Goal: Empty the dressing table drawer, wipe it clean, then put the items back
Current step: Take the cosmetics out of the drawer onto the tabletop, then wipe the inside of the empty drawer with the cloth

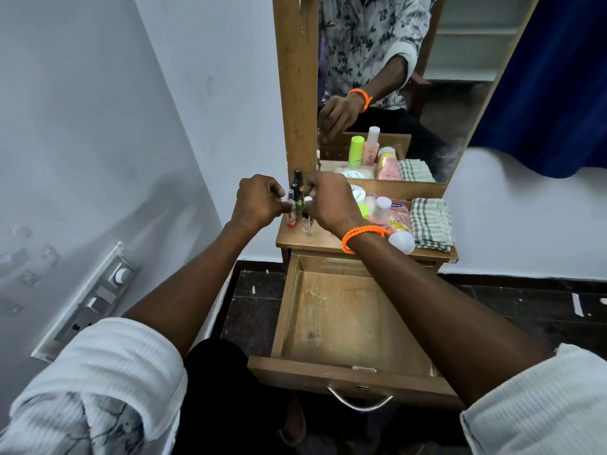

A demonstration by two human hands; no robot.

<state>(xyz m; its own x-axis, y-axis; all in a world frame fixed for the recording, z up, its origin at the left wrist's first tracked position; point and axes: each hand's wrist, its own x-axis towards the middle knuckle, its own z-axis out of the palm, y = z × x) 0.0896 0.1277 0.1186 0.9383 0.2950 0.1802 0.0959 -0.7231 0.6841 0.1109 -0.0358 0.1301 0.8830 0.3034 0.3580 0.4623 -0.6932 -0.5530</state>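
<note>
Both hands reach among small bottles (297,205) on the tabletop (331,243); left hand (258,201) and right hand (330,203) curl, their fingertips hidden, grasp unclear. Drawer (348,323) open.

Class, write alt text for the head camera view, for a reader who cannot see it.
Both hands, left hand and right hand, reach among small bottles at the back left of a dressing table top. Below, the drawer is pulled open and empty; a checked cloth lies on the right.
</note>
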